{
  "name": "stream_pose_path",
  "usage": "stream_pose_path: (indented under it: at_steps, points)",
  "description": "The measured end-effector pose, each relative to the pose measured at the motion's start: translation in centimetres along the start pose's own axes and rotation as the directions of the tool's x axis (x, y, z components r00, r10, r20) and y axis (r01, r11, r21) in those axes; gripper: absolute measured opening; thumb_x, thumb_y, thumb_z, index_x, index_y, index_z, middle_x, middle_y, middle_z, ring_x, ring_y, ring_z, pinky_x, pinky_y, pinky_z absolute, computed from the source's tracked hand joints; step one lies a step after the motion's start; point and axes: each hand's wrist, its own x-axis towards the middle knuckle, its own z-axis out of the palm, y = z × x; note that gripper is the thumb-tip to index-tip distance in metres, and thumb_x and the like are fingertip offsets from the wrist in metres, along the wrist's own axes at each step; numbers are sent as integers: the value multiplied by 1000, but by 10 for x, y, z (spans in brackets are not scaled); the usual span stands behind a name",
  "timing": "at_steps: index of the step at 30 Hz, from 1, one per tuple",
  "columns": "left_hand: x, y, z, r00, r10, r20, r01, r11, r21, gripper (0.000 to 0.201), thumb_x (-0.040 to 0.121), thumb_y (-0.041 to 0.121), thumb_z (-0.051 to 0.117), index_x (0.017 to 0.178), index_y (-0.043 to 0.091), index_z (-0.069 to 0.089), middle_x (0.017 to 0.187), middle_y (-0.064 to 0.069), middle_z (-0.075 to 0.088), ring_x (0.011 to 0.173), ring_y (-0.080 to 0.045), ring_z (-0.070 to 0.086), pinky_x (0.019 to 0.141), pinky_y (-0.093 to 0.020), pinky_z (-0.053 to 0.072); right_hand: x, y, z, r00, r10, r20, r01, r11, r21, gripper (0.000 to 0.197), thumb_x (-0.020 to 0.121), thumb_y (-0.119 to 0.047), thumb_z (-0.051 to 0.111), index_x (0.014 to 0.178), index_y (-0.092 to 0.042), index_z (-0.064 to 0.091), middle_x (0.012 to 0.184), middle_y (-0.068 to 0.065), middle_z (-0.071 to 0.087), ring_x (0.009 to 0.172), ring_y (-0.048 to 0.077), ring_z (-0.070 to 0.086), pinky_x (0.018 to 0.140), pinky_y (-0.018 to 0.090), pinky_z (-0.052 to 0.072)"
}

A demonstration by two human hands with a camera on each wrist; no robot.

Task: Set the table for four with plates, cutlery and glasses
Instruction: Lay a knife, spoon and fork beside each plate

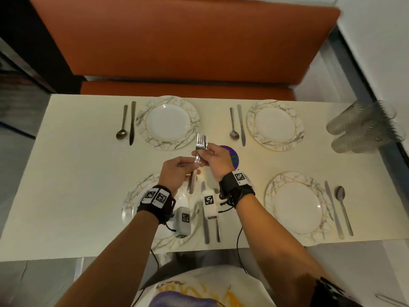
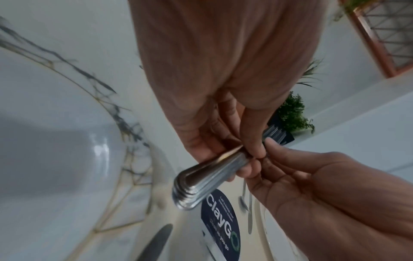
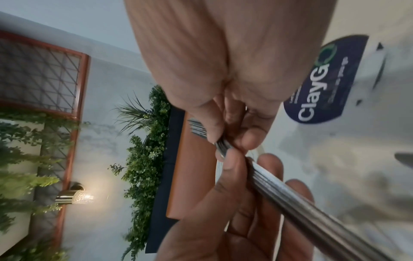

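Note:
A stack of several steel forks (image 1: 197, 156) is held upright over the table's middle. My left hand (image 1: 179, 171) grips the handles (image 2: 201, 181) and my right hand (image 1: 214, 155) pinches the necks just under the tines (image 3: 197, 128). Four marble-patterned plates lie on the white table (image 1: 66, 185): far left (image 1: 168, 122), far right (image 1: 275, 126), near right (image 1: 297, 207), and near left (image 1: 132, 202) under my left wrist. A spoon and knife lie beside each plate, such as the far left spoon (image 1: 122, 125) and knife (image 1: 132, 122).
Clear glasses (image 1: 365, 127) lie stacked at the table's far right corner. A round dark sticker (image 1: 233, 155) marks the table centre. An orange bench (image 1: 177, 41) runs behind the table. Wrist-camera cables hang at the near edge.

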Motion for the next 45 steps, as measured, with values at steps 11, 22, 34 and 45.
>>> stream_pose_path:
  at_steps: [11,22,34,45]
  points:
    - [-32,-9,-89,999,-5,-54,3,999,-41,18,89,5,79,105,3,73,92,-14,80,82,-26,79,75,-37,62,-37,19,91,999,20,-30,-18,998,67,19,93,0,63,112,2,69,100,20,75,81,31,70,74,42,59]
    - [-50,-24,-125,992,-11,-125,-1,996,-93,20,87,7,81,105,3,75,94,-13,80,89,-28,79,81,-42,64,-48,29,131,998,49,-37,-49,999,20,18,92,2,64,108,0,71,94,16,77,81,29,73,69,36,60]
    - [-42,-56,-187,936,-21,-350,58,994,97,12,91,7,76,86,18,79,94,-11,79,84,-33,77,79,-46,65,-46,52,128,989,90,-114,-95,995,-42,19,91,1,64,93,-15,73,82,10,78,97,38,72,88,48,60]
    - [-38,-91,-227,880,1,-474,252,846,470,2,85,23,82,86,21,82,89,-2,80,91,-26,75,90,-36,61,-54,71,118,989,88,-123,-100,990,-98,20,92,-2,63,88,-18,75,84,8,78,82,24,67,73,37,56]
